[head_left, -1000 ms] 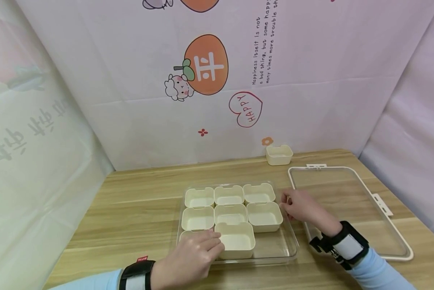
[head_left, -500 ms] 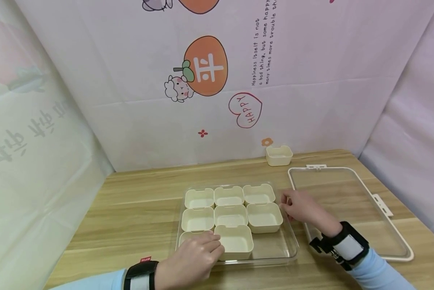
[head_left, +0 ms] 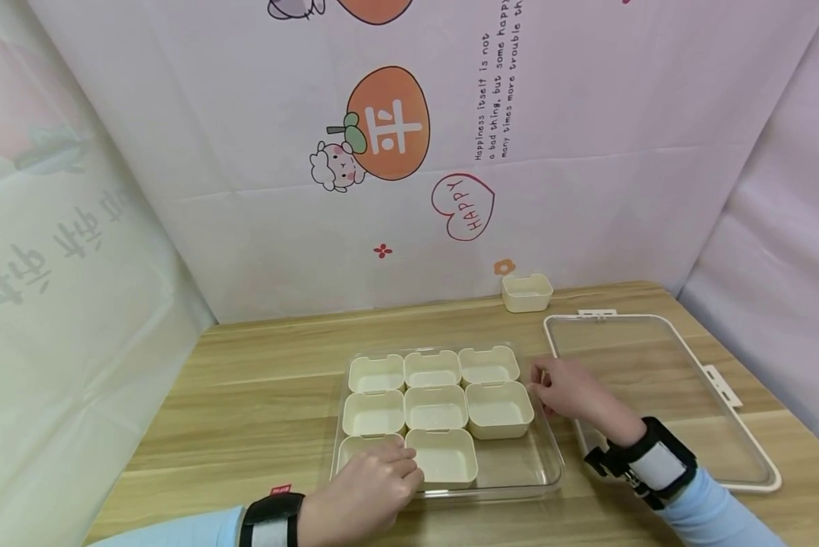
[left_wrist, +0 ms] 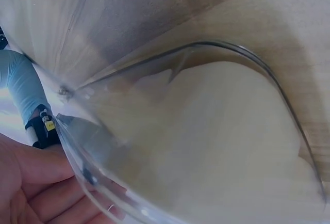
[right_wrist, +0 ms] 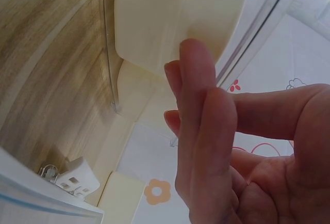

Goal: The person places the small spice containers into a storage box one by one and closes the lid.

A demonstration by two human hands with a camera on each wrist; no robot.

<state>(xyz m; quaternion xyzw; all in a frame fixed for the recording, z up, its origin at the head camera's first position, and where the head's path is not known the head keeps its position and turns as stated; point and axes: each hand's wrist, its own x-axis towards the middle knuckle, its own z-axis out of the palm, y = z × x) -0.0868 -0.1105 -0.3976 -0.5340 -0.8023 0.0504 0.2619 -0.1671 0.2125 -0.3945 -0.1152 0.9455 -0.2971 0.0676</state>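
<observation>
Cream boxes with notched rims stand in rows in a clear tray [head_left: 519, 477]. My left hand [head_left: 365, 486] reaches over the tray's front edge and grips the left side of the front middle box [head_left: 447, 460]. It covers part of the front left box [head_left: 351, 447]. In the left wrist view, left fingers [left_wrist: 56, 198] show behind clear plastic; the tips are hard to make out. My right hand [head_left: 563, 386] holds the tray's right wall, beside the right box of the middle row [head_left: 500, 410]. Fingers [right_wrist: 198, 69] lie against that wall in the right wrist view.
A loose cream box [head_left: 527, 295] stands at the table's back edge. Right of the tray lies a clear lid [head_left: 690, 425] with a white rim and latches, partly under the right forearm. Bare tray floor shows right of the front middle box. Printed cloth [head_left: 279, 243] hangs behind the wooden table.
The front middle box has sunk lower, level with its row. My left hand has shifted slightly right and down with it. The right hand has kept its place at the tray.
</observation>
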